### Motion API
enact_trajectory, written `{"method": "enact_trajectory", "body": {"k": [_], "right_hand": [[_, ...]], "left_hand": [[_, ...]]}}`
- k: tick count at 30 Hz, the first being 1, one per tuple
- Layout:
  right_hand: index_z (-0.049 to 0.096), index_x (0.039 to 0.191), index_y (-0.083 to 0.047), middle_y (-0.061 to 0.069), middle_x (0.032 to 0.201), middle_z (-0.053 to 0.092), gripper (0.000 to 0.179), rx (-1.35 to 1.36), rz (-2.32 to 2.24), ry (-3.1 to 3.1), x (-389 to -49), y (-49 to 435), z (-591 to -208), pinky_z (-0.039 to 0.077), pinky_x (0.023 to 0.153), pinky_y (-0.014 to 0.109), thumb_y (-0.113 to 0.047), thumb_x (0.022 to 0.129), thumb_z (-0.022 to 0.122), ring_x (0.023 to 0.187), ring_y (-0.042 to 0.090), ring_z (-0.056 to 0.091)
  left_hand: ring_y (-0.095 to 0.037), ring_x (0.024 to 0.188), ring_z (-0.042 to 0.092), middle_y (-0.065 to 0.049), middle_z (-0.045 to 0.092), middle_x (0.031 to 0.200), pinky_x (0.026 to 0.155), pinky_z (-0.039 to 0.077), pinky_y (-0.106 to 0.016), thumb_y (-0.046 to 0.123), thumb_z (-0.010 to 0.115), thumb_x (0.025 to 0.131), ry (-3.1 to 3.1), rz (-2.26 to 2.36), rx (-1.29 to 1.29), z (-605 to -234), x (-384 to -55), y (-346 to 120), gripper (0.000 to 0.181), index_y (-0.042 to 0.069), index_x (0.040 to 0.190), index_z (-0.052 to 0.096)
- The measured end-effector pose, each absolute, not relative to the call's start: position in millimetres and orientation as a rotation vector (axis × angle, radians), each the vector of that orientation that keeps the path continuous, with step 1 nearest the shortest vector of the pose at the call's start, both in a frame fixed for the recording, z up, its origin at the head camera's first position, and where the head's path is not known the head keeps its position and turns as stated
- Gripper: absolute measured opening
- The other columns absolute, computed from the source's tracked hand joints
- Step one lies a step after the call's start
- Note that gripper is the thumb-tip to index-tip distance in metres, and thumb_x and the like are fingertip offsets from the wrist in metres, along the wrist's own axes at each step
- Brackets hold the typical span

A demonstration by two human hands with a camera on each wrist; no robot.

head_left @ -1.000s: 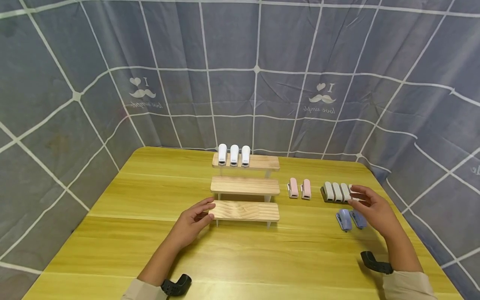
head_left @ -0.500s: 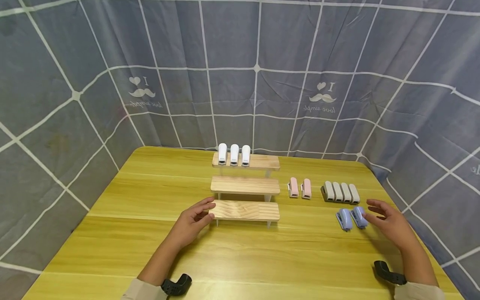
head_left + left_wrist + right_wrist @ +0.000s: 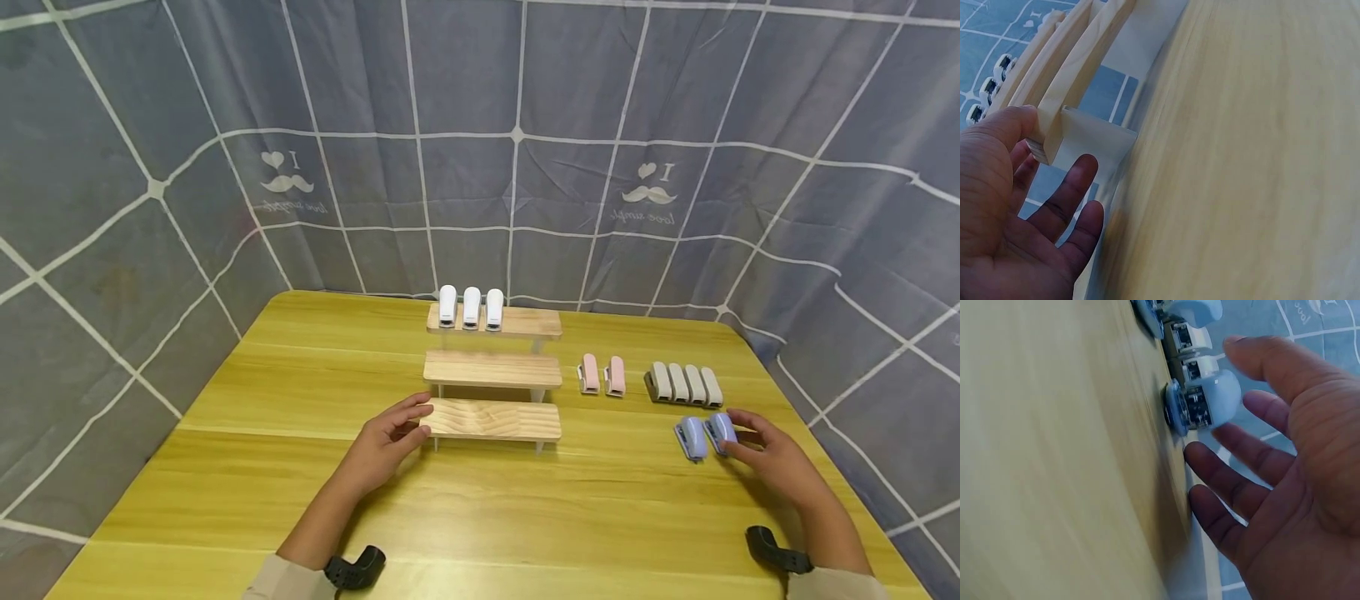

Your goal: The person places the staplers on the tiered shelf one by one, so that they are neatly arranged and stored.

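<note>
In the head view a three-tier wooden display stand has three white mini staplers standing on the left of its top tier. My left hand holds the left end of the lowest tier; the left wrist view shows the thumb against the board's end, with the other fingers spread around it. On the right, my right hand reaches around the right one of two blue mini staplers. In the right wrist view a gap shows between the thumb and this blue stapler.
Two pink staplers stand right of the display stand. Several grey-white staplers form a tight row behind the blue pair. The left blue stapler sits close beside the other. A grey checked curtain surrounds the wooden table.
My right hand has come down from the grey-white row toward the right blue stapler and moved in around it. The left hand has stayed at the stand.
</note>
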State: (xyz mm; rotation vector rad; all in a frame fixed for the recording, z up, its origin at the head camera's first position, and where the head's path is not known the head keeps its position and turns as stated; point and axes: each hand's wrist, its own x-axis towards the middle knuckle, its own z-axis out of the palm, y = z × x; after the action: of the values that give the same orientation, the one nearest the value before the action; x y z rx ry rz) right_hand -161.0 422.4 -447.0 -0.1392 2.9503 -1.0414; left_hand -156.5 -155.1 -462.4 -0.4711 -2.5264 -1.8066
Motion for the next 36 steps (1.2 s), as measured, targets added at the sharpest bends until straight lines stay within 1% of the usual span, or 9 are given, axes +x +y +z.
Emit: {"method": "enact_trajectory", "body": {"k": [9,13,15,17,20,23,28,31,36], "right_hand": [[0.033,0.147,0.011,0.039,0.135,0.044,0.071,-0.142,-0.990,2.947,-161.0,420.4,-450.3,0.048,0.072,0.022,-0.021,0.096,0.069,0.110,0.051,0.055],[0.034,0.146,0.011,0.039,0.131,0.047,0.069,-0.153,-1.008,2.948,-161.8,419.7,-453.5,0.048,0.072,0.022,-0.018,0.095,0.070,0.104,0.045,0.059],[0.034,0.145,0.011,0.038,0.129,0.048,0.068,-0.164,-1.026,2.951,-162.2,419.7,-455.7,0.049,0.071,0.022,-0.016,0.094,0.071,0.100,0.038,0.060],[0.034,0.144,0.012,0.039,0.127,0.050,0.067,-0.181,-1.053,2.954,-162.5,419.9,-457.5,0.049,0.070,0.022,-0.012,0.093,0.070,0.095,0.026,0.061],[0.033,0.143,0.014,0.039,0.126,0.049,0.064,-0.195,-1.093,2.948,-162.0,420.3,-458.6,0.049,0.068,0.022,-0.005,0.093,0.068,0.089,0.008,0.056],[0.030,0.143,0.016,0.039,0.127,0.047,0.064,-0.208,-1.122,2.939,-161.1,420.1,-458.0,0.048,0.067,0.022,-0.001,0.093,0.066,0.086,0.000,0.051],[0.027,0.144,0.015,0.038,0.130,0.044,0.066,-0.210,-1.123,2.929,-160.9,420.0,-459.1,0.047,0.068,0.021,-0.001,0.093,0.067,0.086,0.001,0.051],[0.026,0.145,0.014,0.037,0.132,0.041,0.068,-0.184,-1.112,2.917,-161.8,420.0,-459.0,0.048,0.068,0.021,-0.004,0.094,0.067,0.089,0.007,0.053],[0.027,0.145,0.012,0.035,0.129,0.046,0.068,-0.139,-1.079,2.916,-162.1,418.4,-455.8,0.048,0.069,0.021,-0.008,0.095,0.067,0.092,0.014,0.055]], "left_hand": [[-0.026,0.127,0.053,-0.003,0.048,0.149,0.101,0.046,-0.038,0.024,0.065,0.099,-2.524,-1.803,-0.470,-463.1,-155.5,-154.1,0.041,0.004,0.134,0.062],[-0.026,0.126,0.053,-0.003,0.048,0.149,0.100,0.046,-0.038,0.024,0.065,0.099,-2.537,-1.786,-0.470,-462.9,-156.1,-155.1,0.041,0.005,0.134,0.062],[-0.026,0.126,0.054,-0.003,0.048,0.149,0.100,0.046,-0.037,0.024,0.065,0.099,-2.540,-1.777,-0.464,-462.6,-156.7,-155.7,0.041,0.005,0.134,0.062],[-0.025,0.125,0.054,-0.003,0.048,0.149,0.099,0.047,-0.036,0.024,0.065,0.099,-2.541,-1.776,-0.465,-462.3,-157.3,-156.3,0.041,0.005,0.134,0.062],[-0.026,0.127,0.053,-0.004,0.048,0.150,0.100,0.046,-0.036,0.024,0.065,0.099,-2.539,-1.781,-0.474,-461.7,-158.0,-156.5,0.041,0.004,0.135,0.062],[-0.027,0.129,0.052,-0.004,0.047,0.150,0.101,0.045,-0.037,0.025,0.064,0.099,-2.542,-1.784,-0.484,-461.6,-158.2,-156.4,0.042,0.005,0.136,0.061],[-0.027,0.129,0.051,-0.003,0.047,0.150,0.101,0.045,-0.037,0.024,0.064,0.099,-2.539,-1.793,-0.479,-461.8,-157.9,-156.4,0.042,0.005,0.136,0.061],[-0.027,0.128,0.052,-0.003,0.047,0.150,0.100,0.046,-0.036,0.025,0.065,0.099,-2.536,-1.789,-0.480,-461.7,-158.1,-156.4,0.042,0.004,0.135,0.061],[-0.028,0.128,0.053,-0.004,0.048,0.150,0.099,0.047,-0.034,0.025,0.065,0.099,-2.536,-1.775,-0.478,-462.9,-159.0,-156.5,0.042,0.004,0.134,0.062]]}}
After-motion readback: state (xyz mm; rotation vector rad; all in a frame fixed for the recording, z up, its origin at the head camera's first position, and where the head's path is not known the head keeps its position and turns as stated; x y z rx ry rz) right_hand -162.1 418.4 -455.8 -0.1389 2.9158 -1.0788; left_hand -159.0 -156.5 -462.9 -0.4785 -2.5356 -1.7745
